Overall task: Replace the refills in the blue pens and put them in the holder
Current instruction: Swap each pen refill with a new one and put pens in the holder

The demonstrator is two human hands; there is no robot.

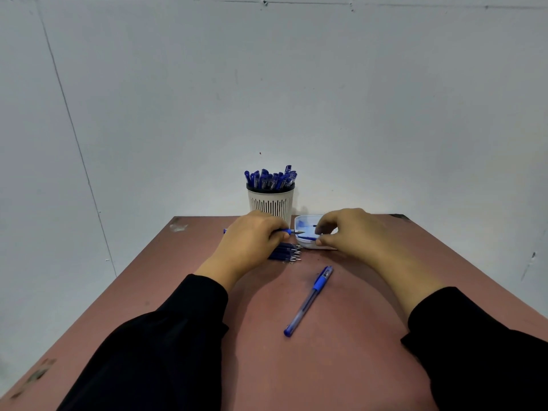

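Observation:
My left hand (252,241) grips a blue pen (287,231) lying level, its tip pointing right toward a white tray (302,221). My right hand (353,232) hovers over that tray and pinches a thin blue piece (308,238) at its front edge between thumb and fingers. A pile of blue refills (286,253) lies on the table partly under my left hand. A capped blue pen (308,301) lies alone nearer to me. The white slotted holder (271,203), full of blue pens, stands at the table's far edge.
The reddish-brown table (341,336) ends at a pale wall just behind the holder. Both black sleeves cover the near part of the table. Scuffed patches mark the table's far left and near left corners.

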